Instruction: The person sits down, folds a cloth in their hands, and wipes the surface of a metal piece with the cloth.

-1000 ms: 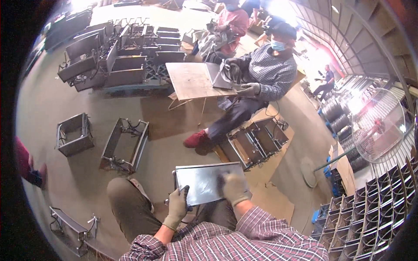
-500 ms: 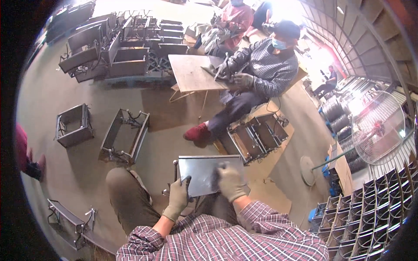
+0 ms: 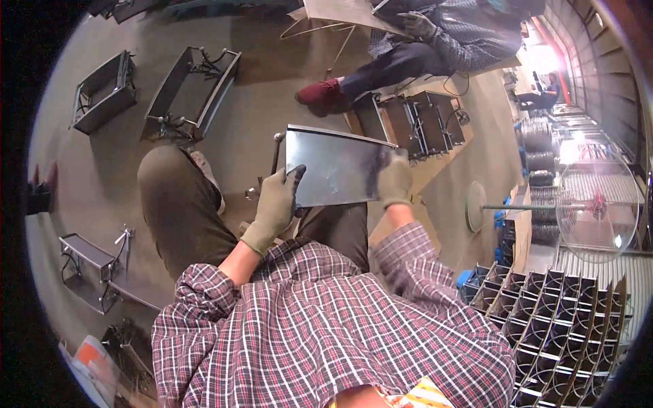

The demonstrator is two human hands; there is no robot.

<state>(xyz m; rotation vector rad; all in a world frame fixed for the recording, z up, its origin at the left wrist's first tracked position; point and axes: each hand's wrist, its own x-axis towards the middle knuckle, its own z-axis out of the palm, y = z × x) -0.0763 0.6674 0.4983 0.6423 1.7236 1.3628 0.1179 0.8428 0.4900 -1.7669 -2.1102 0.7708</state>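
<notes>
The shiny panel (image 3: 337,170) is over the right leg (image 3: 335,226). The left hand (image 3: 275,204) grips its left edge. The right hand (image 3: 395,180) is at its right end, grip too blurry to tell. A fan (image 3: 598,206) stands right of the panel.

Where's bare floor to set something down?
Bare floor shows between the long frame and red shoe, and left of the left knee, below the boxy frame. Crowded: beyond the metal panel, at the shelved frame; lower right, at stacked racks.

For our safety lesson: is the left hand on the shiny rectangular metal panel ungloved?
No, the left hand wears an olive fabric glove, dark at the thumb.
</notes>
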